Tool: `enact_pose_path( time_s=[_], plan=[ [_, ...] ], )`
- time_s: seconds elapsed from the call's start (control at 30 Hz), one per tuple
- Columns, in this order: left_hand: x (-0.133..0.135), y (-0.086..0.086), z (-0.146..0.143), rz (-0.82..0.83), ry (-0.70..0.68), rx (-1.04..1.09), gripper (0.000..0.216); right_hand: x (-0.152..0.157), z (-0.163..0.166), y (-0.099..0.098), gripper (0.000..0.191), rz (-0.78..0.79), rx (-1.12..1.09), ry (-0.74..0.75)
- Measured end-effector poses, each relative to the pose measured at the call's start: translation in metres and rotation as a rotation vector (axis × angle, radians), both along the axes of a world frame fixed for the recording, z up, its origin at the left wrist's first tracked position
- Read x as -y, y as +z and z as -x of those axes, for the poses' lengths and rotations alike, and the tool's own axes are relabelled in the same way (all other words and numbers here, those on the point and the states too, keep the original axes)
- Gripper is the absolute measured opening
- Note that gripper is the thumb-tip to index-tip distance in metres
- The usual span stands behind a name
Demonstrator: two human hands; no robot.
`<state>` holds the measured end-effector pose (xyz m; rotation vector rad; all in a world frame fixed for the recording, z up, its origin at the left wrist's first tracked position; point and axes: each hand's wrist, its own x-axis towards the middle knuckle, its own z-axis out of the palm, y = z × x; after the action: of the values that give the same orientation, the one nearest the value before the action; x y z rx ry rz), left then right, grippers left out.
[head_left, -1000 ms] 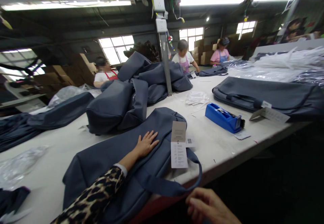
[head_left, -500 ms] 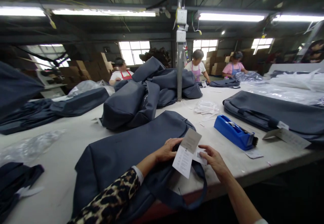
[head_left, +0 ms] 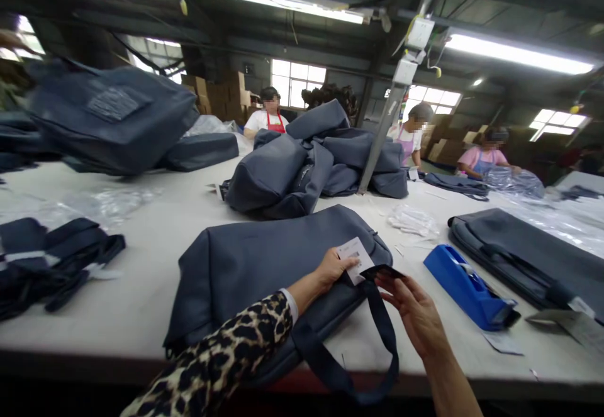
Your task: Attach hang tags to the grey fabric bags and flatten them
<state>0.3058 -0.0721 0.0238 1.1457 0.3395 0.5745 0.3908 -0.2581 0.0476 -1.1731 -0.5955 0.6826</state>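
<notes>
Two bare hands meet over a dark blue-grey bag that lies flat and closed on a pale counter, close to its near edge. The left hand, on an arm in a leopard-print sleeve, reaches across the bag. Its thumb and fingers are shut in a narrow pinch on a small white paper tag printed with a code. The right hand is turned palm up with its fingers half curled. Their tips touch the dark upper end of the bag's carry strap, which loops down over the near edge of the counter.

The tag stands at the right end of the bag, gripped at its lower left corner. It is just left of the right fingertips and directly above the point where the strap leaves the bag.

The work on this bag appears to be midway: the bag is laid out and the tag has been brought to the strap. Whether the tag is fastened there cannot be told, since the join is hidden by the fingers.

A blue tape dispenser sits just to the right, with another flat bag beyond it. A heap of similar bags is piled farther back at centre. Three other people work along the far side.
</notes>
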Motion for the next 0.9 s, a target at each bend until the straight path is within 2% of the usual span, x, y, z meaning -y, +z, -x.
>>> enact_pose_path(
  time_s=[0.13,0.3,0.43,0.6,0.7,0.9],
  plan=[
    [-0.001,-0.004,0.001,0.043,-0.011,0.02,0.055,-0.013,-0.005,0.007,0.033,0.045,0.131,-0.137],
    [-0.003,-0.007,0.007,0.083,-0.068,0.06,0.055,-0.034,-0.016,0.022,0.032,0.0,0.203,-0.174],
    [-0.008,-0.009,0.014,0.117,-0.148,0.101,0.058,-0.037,-0.026,0.02,0.033,-0.071,-0.003,-0.251],
    [-0.014,-0.011,0.018,0.133,-0.118,0.13,0.052,-0.022,-0.029,-0.006,0.029,-0.182,-0.196,-0.337],
    [-0.016,-0.011,0.019,0.135,-0.095,0.13,0.047,-0.015,-0.028,-0.018,0.025,-0.228,-0.28,-0.34],
    [-0.016,-0.01,0.021,0.158,-0.106,0.11,0.048,-0.02,-0.031,-0.01,0.026,-0.263,-0.371,-0.302]
  ],
)
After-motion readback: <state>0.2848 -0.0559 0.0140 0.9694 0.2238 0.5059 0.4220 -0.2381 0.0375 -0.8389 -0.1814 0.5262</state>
